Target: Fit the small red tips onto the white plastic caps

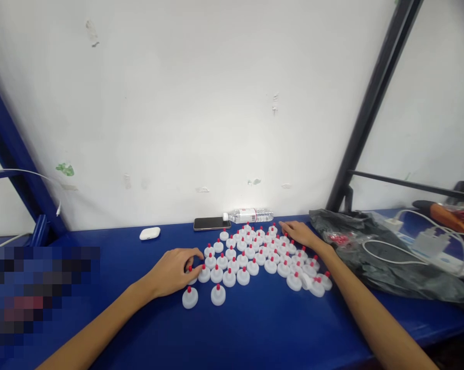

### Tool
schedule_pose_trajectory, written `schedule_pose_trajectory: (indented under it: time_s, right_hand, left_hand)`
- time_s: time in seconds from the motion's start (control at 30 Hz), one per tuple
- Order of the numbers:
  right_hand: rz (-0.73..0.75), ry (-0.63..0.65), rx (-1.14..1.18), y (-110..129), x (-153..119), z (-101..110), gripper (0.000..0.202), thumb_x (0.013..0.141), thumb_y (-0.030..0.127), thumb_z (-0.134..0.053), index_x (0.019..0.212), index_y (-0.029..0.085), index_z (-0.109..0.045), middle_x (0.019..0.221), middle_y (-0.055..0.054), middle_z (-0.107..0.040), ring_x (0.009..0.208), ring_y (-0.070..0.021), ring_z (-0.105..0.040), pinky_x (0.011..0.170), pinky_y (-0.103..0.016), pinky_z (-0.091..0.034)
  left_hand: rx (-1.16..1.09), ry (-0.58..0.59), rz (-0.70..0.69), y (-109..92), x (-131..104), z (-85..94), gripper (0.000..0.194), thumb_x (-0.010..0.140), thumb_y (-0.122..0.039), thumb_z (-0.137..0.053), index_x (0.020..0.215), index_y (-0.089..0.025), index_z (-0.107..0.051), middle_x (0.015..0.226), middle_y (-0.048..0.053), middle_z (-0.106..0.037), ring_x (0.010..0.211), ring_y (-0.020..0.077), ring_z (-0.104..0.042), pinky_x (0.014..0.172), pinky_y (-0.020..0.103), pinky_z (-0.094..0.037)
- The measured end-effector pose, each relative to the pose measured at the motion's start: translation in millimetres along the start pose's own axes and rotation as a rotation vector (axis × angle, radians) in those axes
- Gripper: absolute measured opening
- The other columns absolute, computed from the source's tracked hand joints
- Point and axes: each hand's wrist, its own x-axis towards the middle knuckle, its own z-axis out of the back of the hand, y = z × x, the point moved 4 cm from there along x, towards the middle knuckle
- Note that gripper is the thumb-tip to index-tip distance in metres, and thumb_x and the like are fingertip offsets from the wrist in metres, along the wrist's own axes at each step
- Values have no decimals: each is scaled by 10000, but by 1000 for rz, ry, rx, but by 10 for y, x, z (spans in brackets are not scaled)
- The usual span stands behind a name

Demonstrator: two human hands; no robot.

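Observation:
Many white plastic caps with red nozzle tips (229,278) stand upright in a loose cluster on the blue table (155,334). My left hand (174,271) rests at the cluster's left edge, thumb and index finger apart and curved beside the caps. One white cap (192,279) is partly hidden behind its thumb; whether they touch I cannot tell. At the far right edge of the cluster lies my right hand (299,233), fingers stretched out, close to the caps there. Nearest the front, two caps (190,298) stand a little apart from the others. A tilted cap (305,280) leans among those at the right.
A clear water bottle (251,215) lies by the wall behind a dark phone (212,223). A white earphone case (149,233) is at the back left. On the right are a dark plastic bag (371,267), white cables and a white power strip (448,259).

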Motion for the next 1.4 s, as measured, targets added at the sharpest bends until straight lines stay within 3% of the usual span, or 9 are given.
schedule_pose_trajectory:
  time_s: [0.17,0.37,0.67,0.8,1.07,1.3,1.4]
  right_hand:
    - [12,1,15,6,-7,30,301,988,409,-608,1156,163,-656,1139,-56,-677,958,-208,-675,839,-395,-579]
    - [25,0,24,31,-26,58,298,990,411,-606,1144,161,-658,1120,-52,-681,940,-202,-677,827,-387,-581]
    - [15,22,30,36,-45,82,288,994,415,-598,1120,165,-665,1100,-49,-686,924,-194,-677,821,-378,-581]
    - [18,27,37,48,-57,99,284,996,415,-594,1107,165,-667,1081,-47,-689,905,-186,-677,810,-371,-581]
    - [31,21,55,47,-61,106,282,1002,423,-584,1069,164,-672,1028,-38,-695,853,-168,-675,780,-350,-581]
    - [46,37,44,41,-66,102,282,998,423,-590,1063,160,-672,1022,-35,-694,856,-171,-675,783,-354,-580]
    - [49,42,37,36,-56,98,280,998,425,-588,1050,163,-674,1010,-33,-694,843,-167,-674,775,-347,-580]
  left_hand:
    - [-30,-28,36,16,0,-14,171,900,-412,-546,889,-244,-575,714,-41,-589,664,167,-550,613,277,-296]
    - [-83,-119,95,141,60,-56,327,862,-486,-623,749,-229,-456,676,-42,-565,625,157,-489,588,272,-274]
    - [-233,-245,189,353,102,-67,401,801,-586,-689,695,-207,-611,631,-15,-612,595,162,-517,583,274,-333]
    - [-304,-272,218,374,103,-44,413,777,-614,-707,757,-202,-700,621,-5,-641,597,176,-541,587,285,-361]
    - [-477,-333,205,355,106,-26,382,821,-592,-675,810,-221,-764,891,34,-722,825,212,-629,760,313,-438]
    - [-815,-399,325,459,121,-58,483,760,-654,-699,703,-202,-540,783,43,-732,734,203,-686,618,279,-508]
    - [-891,-389,347,446,113,-73,481,730,-642,-733,729,-194,-556,782,53,-722,698,192,-670,491,229,-445]
